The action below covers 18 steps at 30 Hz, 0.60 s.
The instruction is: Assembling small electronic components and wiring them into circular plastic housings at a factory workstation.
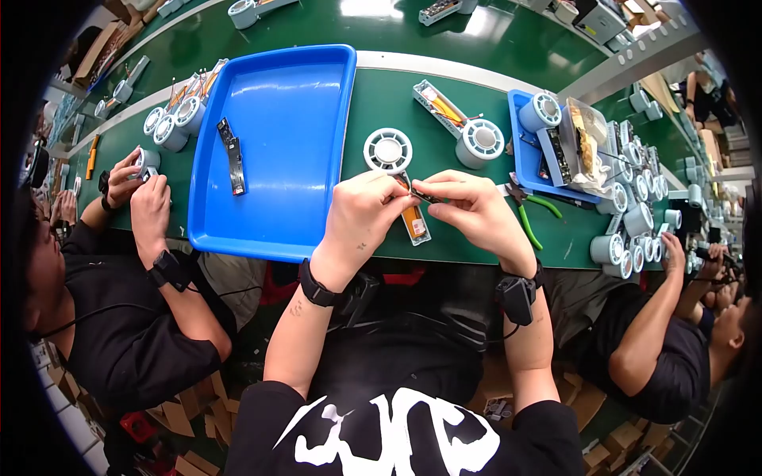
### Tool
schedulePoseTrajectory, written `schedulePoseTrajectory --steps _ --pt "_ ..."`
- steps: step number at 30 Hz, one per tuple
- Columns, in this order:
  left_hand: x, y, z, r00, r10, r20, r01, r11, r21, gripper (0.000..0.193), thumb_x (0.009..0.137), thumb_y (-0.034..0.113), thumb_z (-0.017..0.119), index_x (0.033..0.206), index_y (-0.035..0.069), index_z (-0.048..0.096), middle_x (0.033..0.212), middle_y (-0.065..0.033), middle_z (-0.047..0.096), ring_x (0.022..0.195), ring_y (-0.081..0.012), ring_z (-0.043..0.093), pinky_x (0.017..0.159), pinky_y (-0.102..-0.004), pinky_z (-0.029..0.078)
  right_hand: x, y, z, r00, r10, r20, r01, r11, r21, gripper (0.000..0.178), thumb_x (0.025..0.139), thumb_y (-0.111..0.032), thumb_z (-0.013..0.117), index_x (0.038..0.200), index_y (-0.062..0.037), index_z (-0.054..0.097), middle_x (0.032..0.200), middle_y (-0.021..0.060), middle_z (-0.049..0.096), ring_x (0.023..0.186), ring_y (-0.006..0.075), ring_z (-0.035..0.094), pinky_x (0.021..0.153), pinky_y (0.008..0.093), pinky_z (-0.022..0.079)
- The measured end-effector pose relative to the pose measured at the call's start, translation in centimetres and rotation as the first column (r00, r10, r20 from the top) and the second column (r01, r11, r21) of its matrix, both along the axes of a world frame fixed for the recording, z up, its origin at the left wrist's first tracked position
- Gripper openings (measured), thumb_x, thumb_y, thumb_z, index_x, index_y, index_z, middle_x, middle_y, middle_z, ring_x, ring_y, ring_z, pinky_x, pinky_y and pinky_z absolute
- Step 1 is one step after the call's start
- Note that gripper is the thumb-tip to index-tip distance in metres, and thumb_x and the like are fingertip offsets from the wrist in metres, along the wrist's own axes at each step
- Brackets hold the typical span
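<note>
A light-blue handheld fan [388, 151] lies in front of me, its round head away from me. Its opened handle points toward me, with an orange battery [414, 220] inside. Above this handle my left hand [367, 208] is closed in a pinch. What its fingertips hold is too small to make out, perhaps a thin wire. Close beside them, my right hand [475, 208] pinches a small black circuit board [427, 197] between thumb and fingers. The fingertips of both hands nearly touch and hide part of the handle.
At left stands a blue tray [274, 214] holding black strips [236, 163]. Another opened fan [479, 143] lies beyond my right hand, near green-handled pliers [530, 218]. Further right is a blue bin [520, 103] of parts. Co-workers sit on both sides; several fans line the green bench.
</note>
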State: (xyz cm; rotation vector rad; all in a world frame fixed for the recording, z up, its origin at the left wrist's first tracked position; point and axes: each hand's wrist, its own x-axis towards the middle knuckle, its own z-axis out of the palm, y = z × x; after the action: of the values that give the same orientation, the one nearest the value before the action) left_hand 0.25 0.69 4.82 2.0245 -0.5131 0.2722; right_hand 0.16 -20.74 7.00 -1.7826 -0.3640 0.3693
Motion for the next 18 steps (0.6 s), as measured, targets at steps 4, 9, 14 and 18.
schedulePoseTrajectory --steps 4,9,14,18 --pt "0.1 0.2 0.2 0.999 -0.037 0.009 0.037 0.999 0.038 0.012 0.077 0.002 0.083 0.084 -0.002 0.073 0.077 -0.0111 0.071 0.064 -0.0209 0.068 0.057 -0.0301 0.052 0.0 -0.1 0.1 0.999 0.030 0.022 -0.029 0.999 -0.029 0.041 0.088 0.008 0.071 0.128 -0.0034 0.073 0.107 0.0058 0.071 0.093 0.0104 0.064 0.081 0.0242 0.051" --pt "0.2 0.2 0.7 0.998 -0.061 0.009 0.060 0.996 0.070 0.013 0.077 0.002 0.083 0.084 -0.002 0.073 0.077 -0.0113 0.070 0.065 -0.0210 0.069 0.058 -0.0303 0.052 0.6 -0.4 0.1 0.997 0.075 0.009 -0.075 0.997 0.005 0.040 0.087 0.005 0.072 0.126 -0.0059 0.074 0.100 0.0053 0.070 0.085 0.0101 0.061 0.073 0.0244 0.048" --pt "0.1 0.2 0.4 0.999 -0.026 -0.037 0.028 0.999 0.046 0.014 0.075 0.002 0.084 0.084 -0.001 0.074 0.078 -0.0105 0.070 0.065 -0.0187 0.067 0.058 -0.0297 0.051 1.1 -0.6 -0.4 0.993 0.111 -0.036 -0.108 0.991 0.077 0.040 0.087 0.003 0.072 0.125 -0.0069 0.075 0.097 0.0051 0.070 0.083 0.0102 0.061 0.071 0.0246 0.047" --pt "-0.1 0.4 1.5 0.999 0.020 -0.030 -0.017 0.994 0.109 0.017 0.076 0.006 0.084 0.087 0.002 0.073 0.078 -0.0102 0.068 0.068 -0.0244 0.066 0.061 -0.0344 0.052 1.0 -0.7 -0.3 0.994 0.107 -0.024 -0.106 0.993 0.055 0.040 0.087 0.003 0.072 0.125 -0.0068 0.075 0.097 0.0056 0.071 0.083 0.0114 0.062 0.073 0.0262 0.049"
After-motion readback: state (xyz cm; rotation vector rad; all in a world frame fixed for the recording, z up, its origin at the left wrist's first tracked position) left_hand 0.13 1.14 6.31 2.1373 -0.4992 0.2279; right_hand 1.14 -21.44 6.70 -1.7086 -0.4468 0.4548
